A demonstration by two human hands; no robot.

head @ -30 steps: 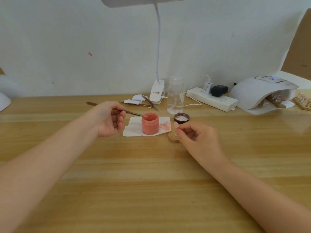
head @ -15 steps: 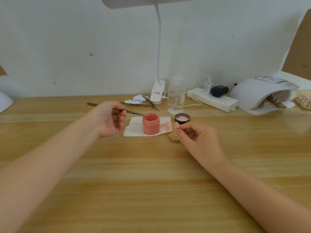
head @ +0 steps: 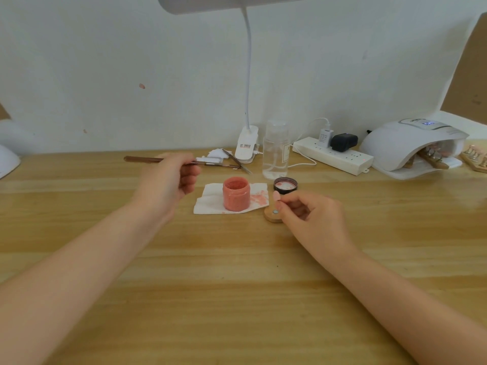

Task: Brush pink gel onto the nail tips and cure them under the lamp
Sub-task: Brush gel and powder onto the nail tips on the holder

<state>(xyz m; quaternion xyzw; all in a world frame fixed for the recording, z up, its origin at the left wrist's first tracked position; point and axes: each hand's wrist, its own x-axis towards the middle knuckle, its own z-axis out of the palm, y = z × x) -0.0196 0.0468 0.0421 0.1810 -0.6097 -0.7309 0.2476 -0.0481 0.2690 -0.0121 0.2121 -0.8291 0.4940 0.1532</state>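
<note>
Left hand gripping brush, right hand pinching nail tip; labels unreadable.

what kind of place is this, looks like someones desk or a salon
Probably a small nail-art work desk, at home or in a workshop rather than a fitted salon: a nail curing lamp with tips inside, an open jar of pink gel, and a plain wooden table against a bare wall.

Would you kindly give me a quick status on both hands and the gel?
Left hand holds thin brown brush. Right hand pinches pink nail tip. Open pink gel jar unobstructed.
</note>
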